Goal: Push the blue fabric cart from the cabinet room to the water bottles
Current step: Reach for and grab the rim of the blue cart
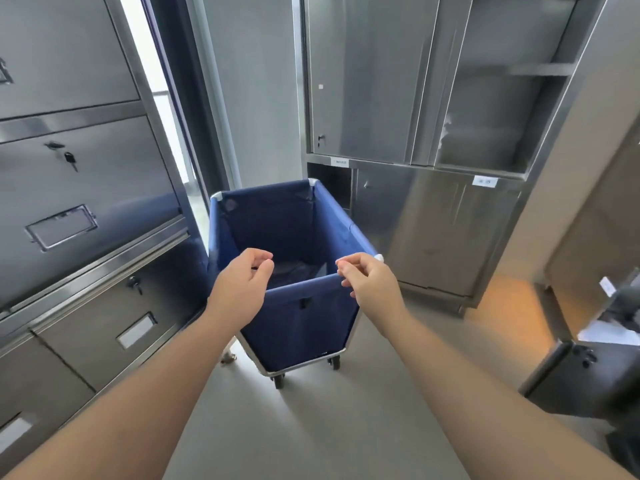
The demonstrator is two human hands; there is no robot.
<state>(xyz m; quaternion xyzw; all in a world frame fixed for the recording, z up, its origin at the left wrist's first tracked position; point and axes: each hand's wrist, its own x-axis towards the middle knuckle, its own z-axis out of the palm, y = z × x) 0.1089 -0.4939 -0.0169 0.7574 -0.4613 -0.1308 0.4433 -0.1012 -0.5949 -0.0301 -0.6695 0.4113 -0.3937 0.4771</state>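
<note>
The blue fabric cart (304, 327) stands on small castors in the middle of the floor, its bag hanging from a metal frame; something dark lies at its bottom. My left hand (242, 282) hovers over the near rim by the left corner, fingers loosely curled and holding nothing. My right hand (369, 282) is at the right end of the near rim, fingertips curled over the fabric edge and thumb beneath it. No water bottles are in view.
Steel drawer cabinets (86, 209) line the left side, close to the cart. A tall steel cupboard (433, 216) stands behind it on the right. A narrow bright gap (180, 157) shows between them. A dark object (588, 375) sits low at the right.
</note>
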